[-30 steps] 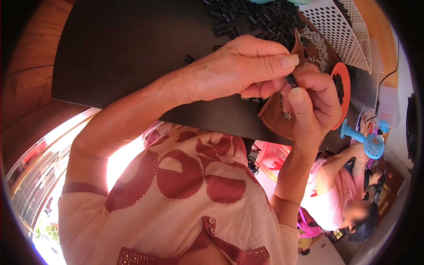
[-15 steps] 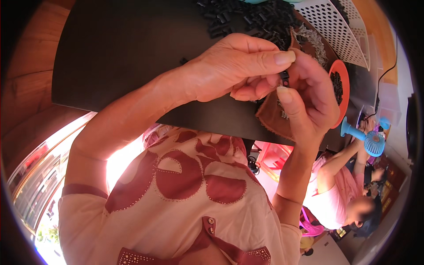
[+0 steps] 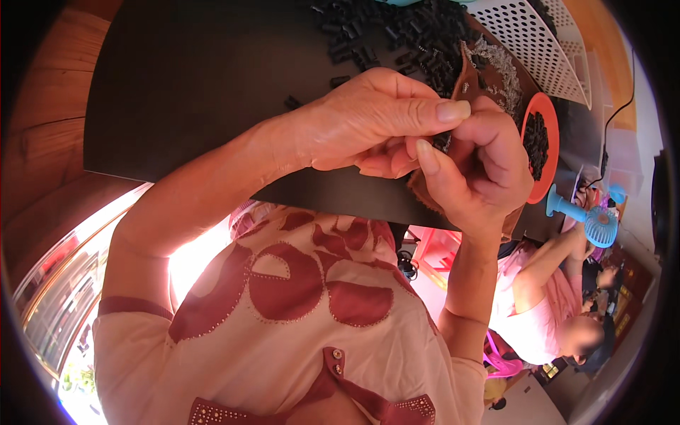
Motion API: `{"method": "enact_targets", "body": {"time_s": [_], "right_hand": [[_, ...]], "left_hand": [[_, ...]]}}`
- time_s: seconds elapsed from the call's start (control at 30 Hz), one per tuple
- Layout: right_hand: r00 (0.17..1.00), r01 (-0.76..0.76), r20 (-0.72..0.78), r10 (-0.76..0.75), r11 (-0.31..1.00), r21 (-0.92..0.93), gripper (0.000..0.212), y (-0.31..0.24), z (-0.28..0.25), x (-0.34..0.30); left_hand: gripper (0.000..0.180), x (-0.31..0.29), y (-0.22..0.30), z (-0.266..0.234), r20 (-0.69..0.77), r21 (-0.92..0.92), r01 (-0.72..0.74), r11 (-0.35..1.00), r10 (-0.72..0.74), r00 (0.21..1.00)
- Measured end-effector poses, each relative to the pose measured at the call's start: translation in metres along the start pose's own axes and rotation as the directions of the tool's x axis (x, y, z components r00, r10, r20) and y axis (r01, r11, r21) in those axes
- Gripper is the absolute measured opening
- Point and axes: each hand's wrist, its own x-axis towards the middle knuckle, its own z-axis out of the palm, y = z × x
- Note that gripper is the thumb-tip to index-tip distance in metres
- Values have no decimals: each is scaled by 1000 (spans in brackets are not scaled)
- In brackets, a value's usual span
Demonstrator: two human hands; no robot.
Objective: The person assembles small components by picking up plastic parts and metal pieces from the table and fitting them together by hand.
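My left hand (image 3: pixel 386 120) and my right hand (image 3: pixel 482 166) meet above the dark table, thumbs and fingertips bent together. Between them a small black plastic part (image 3: pixel 443 141) is partly visible, pinched by both hands; the fingers cover most of it. Just behind the hands lies a brown cloth (image 3: pixel 464 78) with a heap of small metal springs (image 3: pixel 504 67) on it. A loose pile of short black tubular parts (image 3: pixel 418 35) spreads at the far side. To the right of my right hand stands an orange bowl (image 3: pixel 553 142) holding more black pieces.
White perforated baskets (image 3: pixel 528 42) stand at the far right. A small blue fan (image 3: pixel 601 227) is beyond the orange bowl, near a black cable (image 3: pixel 618 117). Another person in pink (image 3: pixel 531 304) sits at the right. The dark table (image 3: pixel 191 78) extends to the left.
Both hands have shifted slightly left and nearer to me, with my right thumb closing in toward my left fingers. The black part is now more hidden; more of the orange bowl shows.
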Motion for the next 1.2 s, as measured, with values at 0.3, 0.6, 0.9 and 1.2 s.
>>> {"method": "enact_targets", "body": {"time_s": [0.3,0.6,0.9,1.2], "right_hand": [[999,-7,-40,9,999,38,32,2,6,-1],[1000,18,16,-19,999,35,28,3,-7,-11],[701,-638,-536,471,750,-176,22,48,-129,-61],[767,-617,-363,529,765,-186,23,35,-109,-49]], "left_hand": [[41,-1,4,-1,31,-44,46,998,-45,999],[44,-2,5,6,-85,221,37,974,-18,996],[53,3,2,0,-98,88,-182,979,190,977],[50,-7,11,-15,-150,-72,-352,933,339,929]]}}
